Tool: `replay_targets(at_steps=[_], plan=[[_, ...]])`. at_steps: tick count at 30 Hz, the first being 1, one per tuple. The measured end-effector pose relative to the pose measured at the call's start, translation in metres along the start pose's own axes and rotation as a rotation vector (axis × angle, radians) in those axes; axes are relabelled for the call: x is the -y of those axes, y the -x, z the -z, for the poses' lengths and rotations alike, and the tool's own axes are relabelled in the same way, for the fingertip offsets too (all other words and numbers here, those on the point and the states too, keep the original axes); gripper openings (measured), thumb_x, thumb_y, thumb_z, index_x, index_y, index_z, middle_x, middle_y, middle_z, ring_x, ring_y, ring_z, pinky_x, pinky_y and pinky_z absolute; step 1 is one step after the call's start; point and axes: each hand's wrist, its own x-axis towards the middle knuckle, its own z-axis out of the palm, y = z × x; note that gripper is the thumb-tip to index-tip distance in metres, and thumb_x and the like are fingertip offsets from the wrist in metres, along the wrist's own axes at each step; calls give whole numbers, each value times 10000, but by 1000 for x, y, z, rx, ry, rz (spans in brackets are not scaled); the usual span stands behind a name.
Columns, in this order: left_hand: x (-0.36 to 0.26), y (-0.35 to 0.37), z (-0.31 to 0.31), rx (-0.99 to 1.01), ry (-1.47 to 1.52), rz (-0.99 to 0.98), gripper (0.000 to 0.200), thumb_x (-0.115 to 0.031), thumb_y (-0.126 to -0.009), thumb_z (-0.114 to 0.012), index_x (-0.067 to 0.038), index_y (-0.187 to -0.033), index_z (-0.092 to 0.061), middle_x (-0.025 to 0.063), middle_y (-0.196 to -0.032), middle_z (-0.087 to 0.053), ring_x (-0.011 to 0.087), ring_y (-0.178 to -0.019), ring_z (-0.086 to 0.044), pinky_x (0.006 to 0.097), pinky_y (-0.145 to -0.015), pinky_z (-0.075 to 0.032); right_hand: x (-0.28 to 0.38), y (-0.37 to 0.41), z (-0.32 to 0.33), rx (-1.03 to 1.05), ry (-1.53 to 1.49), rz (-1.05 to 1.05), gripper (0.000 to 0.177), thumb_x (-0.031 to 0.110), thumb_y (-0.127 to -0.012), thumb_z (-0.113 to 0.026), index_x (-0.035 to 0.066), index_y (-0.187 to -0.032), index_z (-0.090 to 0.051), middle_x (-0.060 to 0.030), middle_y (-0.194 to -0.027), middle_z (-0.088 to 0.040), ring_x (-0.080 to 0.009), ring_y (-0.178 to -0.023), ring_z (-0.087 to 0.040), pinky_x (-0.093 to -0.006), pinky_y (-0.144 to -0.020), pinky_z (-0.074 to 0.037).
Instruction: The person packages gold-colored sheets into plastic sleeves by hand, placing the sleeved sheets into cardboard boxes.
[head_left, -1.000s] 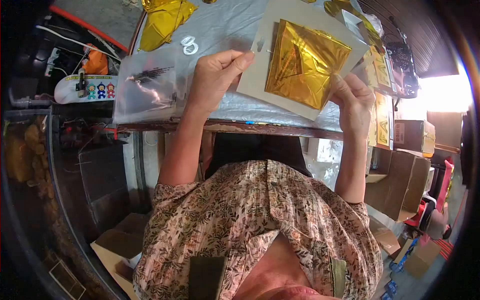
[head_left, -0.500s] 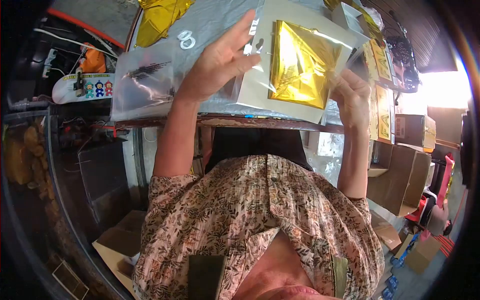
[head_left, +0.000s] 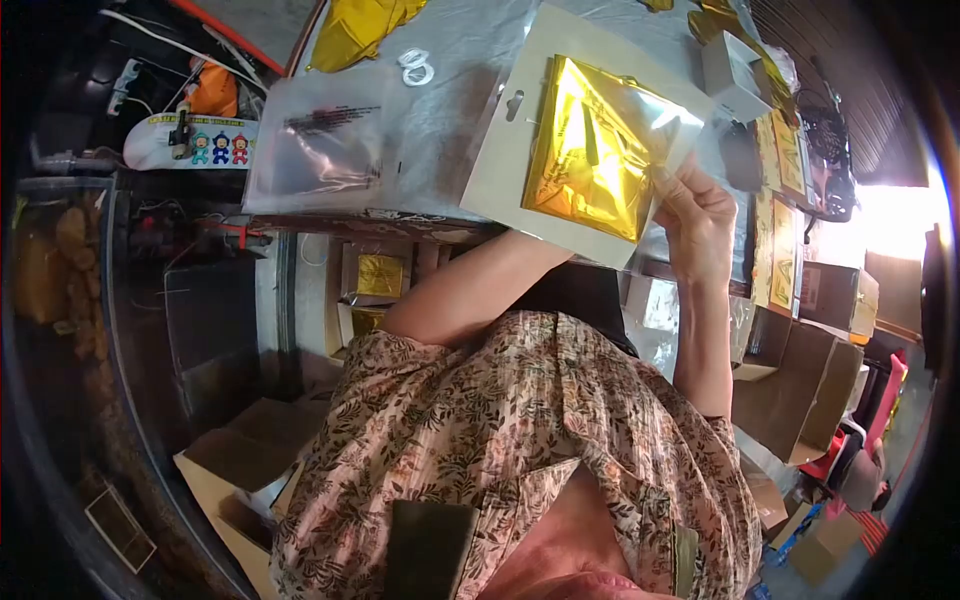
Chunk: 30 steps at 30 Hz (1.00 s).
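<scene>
A clear plastic bag holding a beige card (head_left: 497, 150) and a folded gold foil piece (head_left: 590, 140) is tilted above the table's front edge. A slotted hang hole shows at the card's left. My right hand (head_left: 697, 205) pinches the bag at its right edge, thumb and fingers together. My left forearm (head_left: 490, 285) reaches behind the bag from below, so the left hand and its fingers are hidden. Left of the bag, a stack of clear printed plastic bags (head_left: 325, 150) lies on the table, with white rings (head_left: 415, 67) just behind it.
More gold foil (head_left: 365, 30) lies at the back left of the table. A small white box (head_left: 737, 78) stands at the back right, beside yellow printed boxes (head_left: 785, 240). Cardboard boxes (head_left: 795, 385) are at the right, and an open carton (head_left: 240, 450) sits at the lower left.
My left hand has left the bag's hang-hole end and moved down behind the bag. The bag has shifted slightly down and tilted, still held by my right hand.
</scene>
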Motion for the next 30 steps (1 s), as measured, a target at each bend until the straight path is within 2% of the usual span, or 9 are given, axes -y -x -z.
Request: replay_targets(at_steps=[5,12,14,16,19,21,24,27,30], plan=[[7,-8,-2,12,125,90,564,-474,-1079,-404,-124,-1522,-395,113,-1469,-498,252,-1262,-563,395,-1074,-492,-6,-2,1,-13,-64,30,170,73,-937,-731,-64,-1037,-728,-51,-911,-730,-81,-738,-662,-235,-673,-566],[11,-16,-21,41,281,206,616,-536,-1064,-397,-167,-1557,-373,111,-1548,-447,271,-1307,-542,415,-1104,-480,-11,-10,2,51,20,6,184,2,-956,-614,-24,-1106,-717,-87,-1017,-742,-140,-840,-703,-298,-746,-582],[4,-10,-37,302,-210,166,583,-506,-1077,-392,-137,-1528,-402,94,-1511,-491,255,-1247,-573,407,-1045,-513,-9,-10,2,24,12,2,183,-12,-951,-604,-18,-1089,-724,-88,-997,-742,-134,-817,-697,-291,-729,-574],[-30,-7,20,60,-145,-43,556,-478,-1089,-381,-114,-1507,-424,106,-1479,-521,245,-1208,-587,395,-1011,-525,7,-5,-4,12,-52,8,218,76,-942,-704,-70,-1103,-722,-75,-933,-744,-112,-757,-689,-268,-716,-584],[-34,13,-68,-308,-942,-262,526,-437,-1093,-426,-60,-1458,-472,107,-1353,-591,222,-1222,-588,384,-1009,-522,32,-3,13,-12,69,24,199,73,-945,-698,-68,-1082,-724,-73,-903,-735,-113,-752,-686,-268,-713,-581],[-71,13,-87,-252,-703,45,545,-436,-1073,-499,-39,-1445,-501,105,-1346,-617,206,-1219,-606,364,-990,-535,34,-10,30,-17,156,-16,181,73,-946,-697,-63,-1061,-726,-66,-883,-729,-110,-747,-684,-272,-708,-581],[-73,12,-99,-367,-1133,18,526,-437,-1048,-564,-26,-1376,-570,79,-1293,-653,162,-1160,-640,329,-972,-542,34,-16,27,69,157,0,164,92,-948,-712,-53,-1024,-721,-65,-875,-731,-106,-752,-683,-259,-715,-578],[-77,9,-98,-326,-1170,72,484,-412,-1052,-568,-21,-1336,-598,62,-1277,-663,133,-1142,-647,316,-970,-544,29,-16,14,-62,232,103,262,149,-931,-707,-50,-1097,-672,-27,-781,-668,-98,-749,-640,-237,-662,-505],[-77,7,-92,-320,-1188,86,464,-397,-1056,-566,-19,-1322,-608,53,-1272,-667,121,-1138,-650,310,-973,-544,29,-16,17,-124,399,234,379,172,-920,-755,-50,-1185,-598,-132,-1028,-698,-136,-888,-687,-273,-754,-558]])
